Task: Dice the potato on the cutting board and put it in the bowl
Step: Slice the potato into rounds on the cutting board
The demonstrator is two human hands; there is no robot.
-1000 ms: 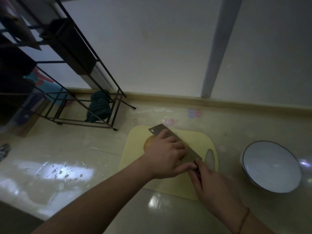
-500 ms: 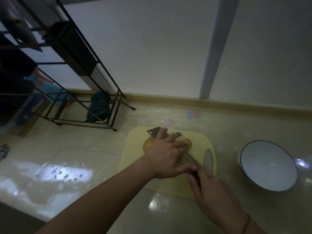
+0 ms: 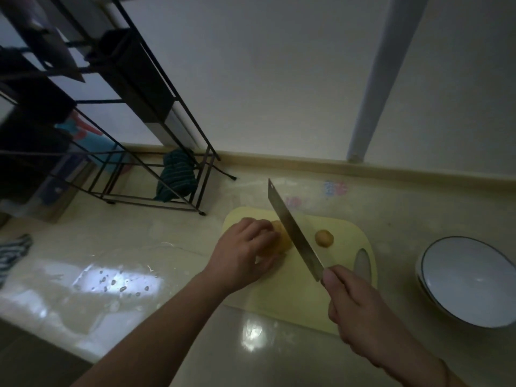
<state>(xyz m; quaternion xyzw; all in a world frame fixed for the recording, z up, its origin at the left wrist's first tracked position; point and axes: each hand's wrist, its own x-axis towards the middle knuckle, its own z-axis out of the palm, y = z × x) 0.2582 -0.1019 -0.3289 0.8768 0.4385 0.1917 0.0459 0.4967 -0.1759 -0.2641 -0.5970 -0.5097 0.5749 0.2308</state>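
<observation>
The room is dim, and much of the upper left of the frame is lost in shadow: the black metal rack (image 3: 117, 113) holds dark shapes I cannot identify, with a striped cloth (image 3: 175, 178) bunched at its foot. Low in the centre, the left hand (image 3: 245, 252) lies curled over the larger potato piece (image 3: 282, 238) on the pale yellow cutting board (image 3: 296, 291), covering most of it, so only its right end shows and I cannot tell how its cut face lies. The right hand (image 3: 360, 311) is wrapped around the handle of the cleaver (image 3: 293, 230), hiding the handle entirely; the blade slants up toward the frame's centre, lifted clear of the board between the two pieces. A small cut-off potato end (image 3: 324, 238) sits alone on the board to the right of the blade, apart from the larger piece. The white bowl (image 3: 469, 280) with a dark rim stands on the counter at the right edge, partly cut off by the frame, with nothing visible in it. Half a second ago the left palm pressed flat on top of the blade, which lay down across a whole potato; now the blade is raised, the potato is in two parts, and that hand has shifted left onto the bigger one.
</observation>
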